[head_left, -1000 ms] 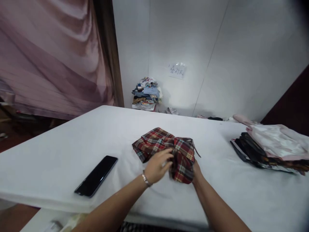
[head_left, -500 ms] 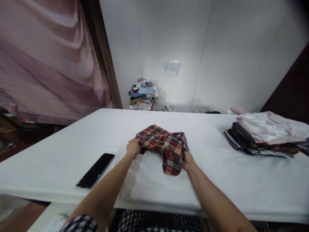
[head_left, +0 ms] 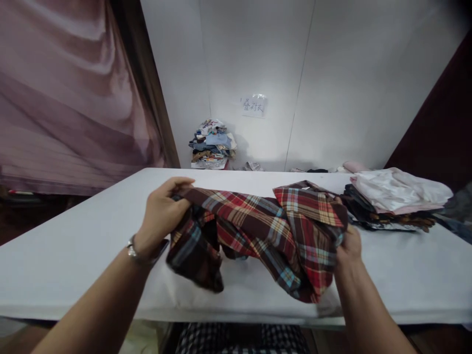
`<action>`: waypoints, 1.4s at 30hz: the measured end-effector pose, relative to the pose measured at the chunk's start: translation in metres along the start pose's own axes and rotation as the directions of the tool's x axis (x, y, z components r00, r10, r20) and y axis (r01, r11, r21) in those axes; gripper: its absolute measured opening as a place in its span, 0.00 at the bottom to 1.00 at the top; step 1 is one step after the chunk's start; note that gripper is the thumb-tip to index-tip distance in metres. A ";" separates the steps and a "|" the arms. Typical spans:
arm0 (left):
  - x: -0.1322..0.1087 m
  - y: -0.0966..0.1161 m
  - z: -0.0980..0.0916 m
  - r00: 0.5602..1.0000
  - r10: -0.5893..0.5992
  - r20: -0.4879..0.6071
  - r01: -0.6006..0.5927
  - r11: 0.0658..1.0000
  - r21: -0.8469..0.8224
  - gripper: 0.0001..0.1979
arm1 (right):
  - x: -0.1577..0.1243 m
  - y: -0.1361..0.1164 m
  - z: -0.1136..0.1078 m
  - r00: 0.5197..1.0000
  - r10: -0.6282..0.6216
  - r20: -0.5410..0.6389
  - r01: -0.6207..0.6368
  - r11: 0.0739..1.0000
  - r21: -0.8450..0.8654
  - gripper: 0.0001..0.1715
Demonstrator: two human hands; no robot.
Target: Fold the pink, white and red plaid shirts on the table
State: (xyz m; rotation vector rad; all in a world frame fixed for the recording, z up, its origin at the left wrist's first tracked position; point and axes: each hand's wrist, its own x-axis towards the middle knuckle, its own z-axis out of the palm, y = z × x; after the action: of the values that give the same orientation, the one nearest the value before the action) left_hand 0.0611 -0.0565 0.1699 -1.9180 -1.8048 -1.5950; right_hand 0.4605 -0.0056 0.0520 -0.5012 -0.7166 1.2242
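The left hand (head_left: 160, 216) and right hand (head_left: 349, 246) gripped opposite ends of the plaid shirt (head_left: 254, 209), bunched over the worktop (head_left: 81, 236); an even, gentle outward pull seemed best for easing its creases.

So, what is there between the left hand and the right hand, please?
The plaid garment hangs there, held by the left hand and the right hand; the head view shows it.
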 end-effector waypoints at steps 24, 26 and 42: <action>-0.074 -0.091 0.140 0.753 -0.202 0.627 -0.193 0.842 0.503 0.17 | 0.061 0.082 -0.043 0.978 -0.011 0.210 0.207 0.229 -0.951 0.15; -0.077 -0.093 0.142 0.749 -0.235 0.620 -0.183 0.826 0.534 0.13 | 0.072 0.085 -0.043 0.971 0.050 0.235 0.226 0.145 -0.963 0.18; -0.106 -0.049 0.097 0.895 0.115 0.432 -0.168 0.982 0.087 0.14 | 0.089 0.066 -0.053 0.939 0.177 0.296 0.336 -0.266 -0.904 0.20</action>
State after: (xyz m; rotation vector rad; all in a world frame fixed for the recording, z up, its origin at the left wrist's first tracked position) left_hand 0.1064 -0.0526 0.0248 -2.4151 -1.7905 -1.0489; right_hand 0.4700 0.1000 -0.0103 -1.6491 -2.1015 0.1479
